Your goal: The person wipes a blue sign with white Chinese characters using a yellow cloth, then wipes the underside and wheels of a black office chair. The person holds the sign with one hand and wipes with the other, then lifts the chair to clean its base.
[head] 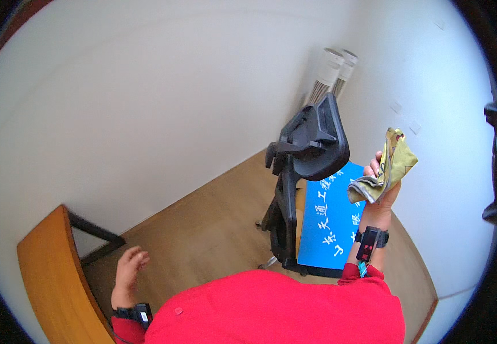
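My right hand (381,185) grips a folded yellow-green patterned cloth (397,165) with a grey underside, raised at the right of the view. Left of it stands a black office chair (317,146), seen with its back and headrest upwards. A blue panel with white writing (317,219) lies behind and beside the chair, partly hidden by it and by my right forearm. At lower left, my left hand (129,268) is held in the air with bent fingers and nothing visible in it, to the right of a wooden tabletop (55,275).
Two white tower units with grilles (328,71) stand in the corner behind the chair. Plain walls (167,107) rise on the left and right. A black table leg (98,228) reaches over the brown floor (197,236). A black object (495,163) shows at the far right edge.
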### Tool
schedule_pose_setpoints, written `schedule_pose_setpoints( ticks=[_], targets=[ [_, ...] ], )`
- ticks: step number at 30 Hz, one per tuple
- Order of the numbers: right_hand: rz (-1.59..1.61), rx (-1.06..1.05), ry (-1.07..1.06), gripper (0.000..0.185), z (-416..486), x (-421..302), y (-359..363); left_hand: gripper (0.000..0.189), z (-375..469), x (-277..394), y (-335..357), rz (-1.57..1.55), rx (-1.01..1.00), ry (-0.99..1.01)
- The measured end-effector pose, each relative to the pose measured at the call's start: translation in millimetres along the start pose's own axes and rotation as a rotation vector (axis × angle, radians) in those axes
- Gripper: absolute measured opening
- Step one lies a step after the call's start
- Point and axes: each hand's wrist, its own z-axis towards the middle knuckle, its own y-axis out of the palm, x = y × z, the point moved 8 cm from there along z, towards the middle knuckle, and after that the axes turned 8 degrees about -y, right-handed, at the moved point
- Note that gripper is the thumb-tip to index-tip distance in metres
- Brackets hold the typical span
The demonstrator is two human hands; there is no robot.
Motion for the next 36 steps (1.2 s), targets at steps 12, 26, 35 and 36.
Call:
schedule_pose_setpoints(
  ticks=[12, 26, 35, 36],
  targets=[
    [-0.402, 0.080, -0.294, 0.075, -10.6, -21.1, -11.9, 0.051, 110.0, 161.6, 233.7, 0.255, -0.653, 0.230],
    [-0.242, 0.246, -0.066, 0.070, -4.4, 29.1, 19.7, 0.064, 37.6, 307.4, 440.1, 0.377, -1.515, 0.442],
    [-0.322, 0.449, 0.412, 0.032, 100.3, 94.5, -94.6, 0.064, 11.2, 314.1, 657.6, 0.003, -1.587, 0.037],
    [-0.546, 0.453, 0.515, 0.032, 106.7, 75.1, -132.4, 0.053, 20.7, 307.6, 696.0, 0.012, -1.482, 0.016]
  ],
)
